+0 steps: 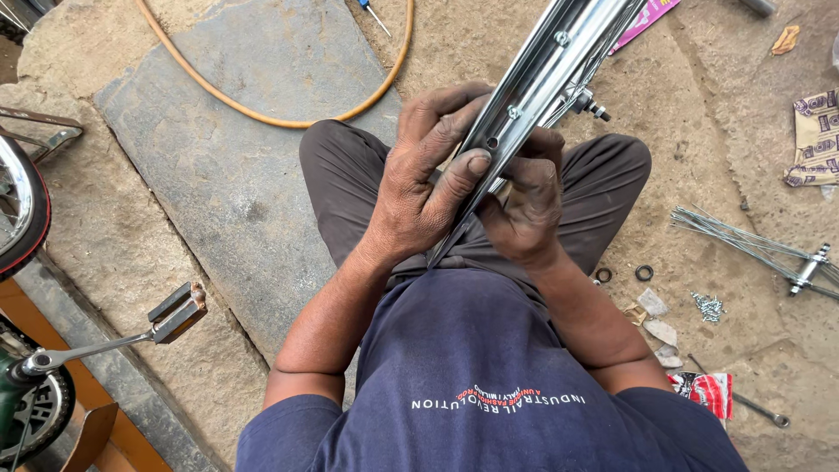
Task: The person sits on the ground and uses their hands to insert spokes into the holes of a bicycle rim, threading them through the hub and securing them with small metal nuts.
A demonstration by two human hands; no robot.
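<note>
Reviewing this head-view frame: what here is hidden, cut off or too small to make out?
- Chrome wheel rim: the top edge cuts it off.
- Right hand: fingertips hidden behind the rim; what they pinch cannot be told.
- Left hand: its palm faces away, so the grip is unclear.
- Small loose parts on the ground: too small to identify.
- Parked bicycle: cut by the left edge.

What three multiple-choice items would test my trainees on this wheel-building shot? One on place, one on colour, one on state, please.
1. Where does the bundle of loose spokes lie? A on the lap; B on the ground at the right; C on the stone slab.
2. What colour is the hose? A orange; B blue; C black.
3. How is the rim held? A lying flat; B by one hand; C by both hands.

Answers: B, beside the hub; A, it curves across the slab; C, the left hand and right hand clasp it.
</note>
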